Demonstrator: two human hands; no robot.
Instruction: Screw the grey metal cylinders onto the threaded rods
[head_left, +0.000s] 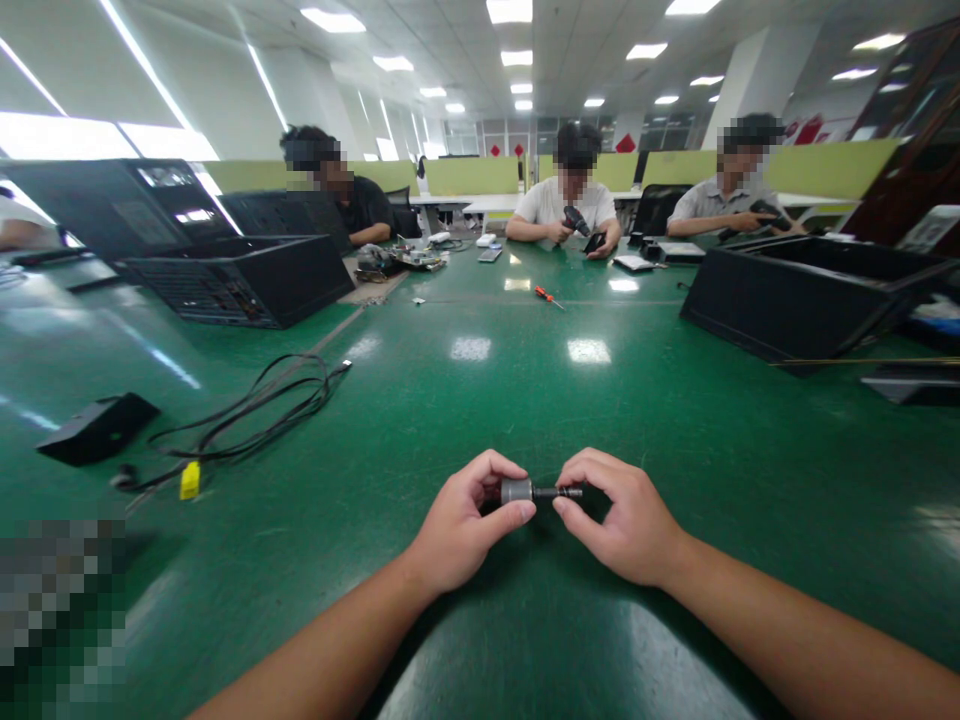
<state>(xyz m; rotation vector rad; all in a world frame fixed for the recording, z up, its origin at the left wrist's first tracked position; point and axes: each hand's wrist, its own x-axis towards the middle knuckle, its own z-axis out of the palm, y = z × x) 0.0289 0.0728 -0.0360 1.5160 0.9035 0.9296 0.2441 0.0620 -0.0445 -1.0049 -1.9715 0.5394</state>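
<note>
Low over the green table, a small tool with a grey cylindrical body [517,491] and a thin dark metal shaft [546,493] lies level between my hands. My left hand [469,520] is closed around the grey body, thumb in front and fingers behind. A reddish part of the tool shows partly inside that hand. With thumb and forefinger my right hand [626,515] pinches the shaft near its tip, which points right. I cannot make out the tool's exact kind.
Black computer cases stand at left [285,280] and right [795,300]. A coiled black cable [247,415] with a yellow tag [190,481] and a black block [101,428] lie left. An orange screwdriver [546,295] lies ahead. Across sits a person with a power drill [576,220]; others sit nearby.
</note>
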